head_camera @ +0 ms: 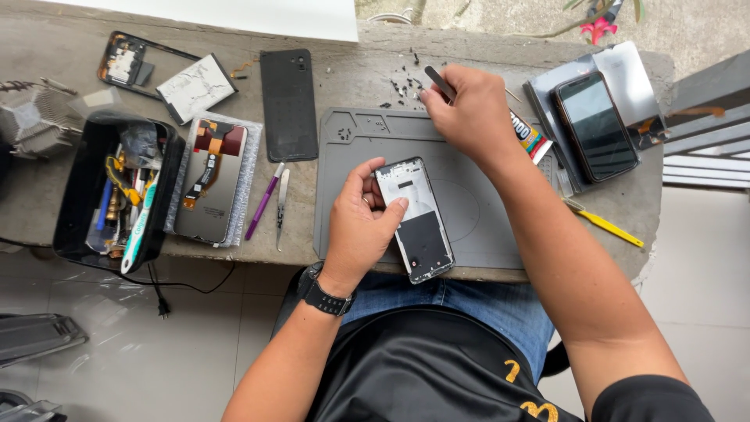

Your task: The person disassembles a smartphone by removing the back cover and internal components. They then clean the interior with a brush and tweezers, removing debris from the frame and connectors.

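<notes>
Item 1: left hand [361, 223], black wristwatch on wrist, thumb & fingers pinching the upper end of an opened phone w/ silver frame and black lower panel [415, 219]. Phone lies tilted on the grey rubber repair mat [469, 227], lower end near the mat's front edge, approx. centre of bench.

Item 2: right hand [467, 109], curled shut round slim metal tweezers [439, 83]; tips point up-left twd. a scatter of tiny dark screws [402, 84] at the mat's rear edge. Whether tips touch a screw: can't tell.

Item 3: concrete bench top [351, 62], bearing all.

Item 4: L of mat: purple-handled tool [264, 202] & second metal tweezers [281, 207], side by side. Behind them, black phone back cover [288, 104].

Item 5: further L: display panel w/ orange flex cable [211, 180] on grey foam; black tool case [109, 191], full of assorted tools.

Item 6: R of mat: glue tube [530, 137], partly under the right forearm; dark-screened phone [595, 125] on a grey sleeve; yellow pry tool [605, 224] near the bench edge.
</notes>
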